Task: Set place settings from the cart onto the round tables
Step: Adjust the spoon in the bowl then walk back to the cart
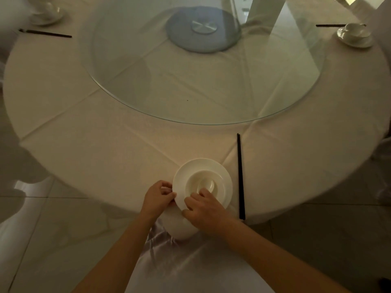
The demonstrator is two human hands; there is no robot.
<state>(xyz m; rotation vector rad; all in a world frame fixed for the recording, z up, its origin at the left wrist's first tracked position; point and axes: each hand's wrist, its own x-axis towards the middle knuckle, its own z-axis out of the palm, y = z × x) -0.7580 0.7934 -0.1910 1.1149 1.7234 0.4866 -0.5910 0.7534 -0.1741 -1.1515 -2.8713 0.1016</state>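
A white plate (220, 168) lies at the near edge of the round table (105, 134), with a white bowl (196, 180) on it and a white spoon (208, 185) inside the bowl. My left hand (158, 197) pinches the plate's left rim. My right hand (203, 208) rests on the plate's near rim, its fingers reaching the bowl and spoon. A pair of black chopsticks (240, 176) lies straight on the cloth just right of the plate.
A glass turntable (148, 92) covers the table's middle on a grey base (203, 30). Place settings with cup, saucer and chopsticks lie at the far left (46, 15) and far right (355, 34). A white-covered chair back (182, 229) stands below the plate.
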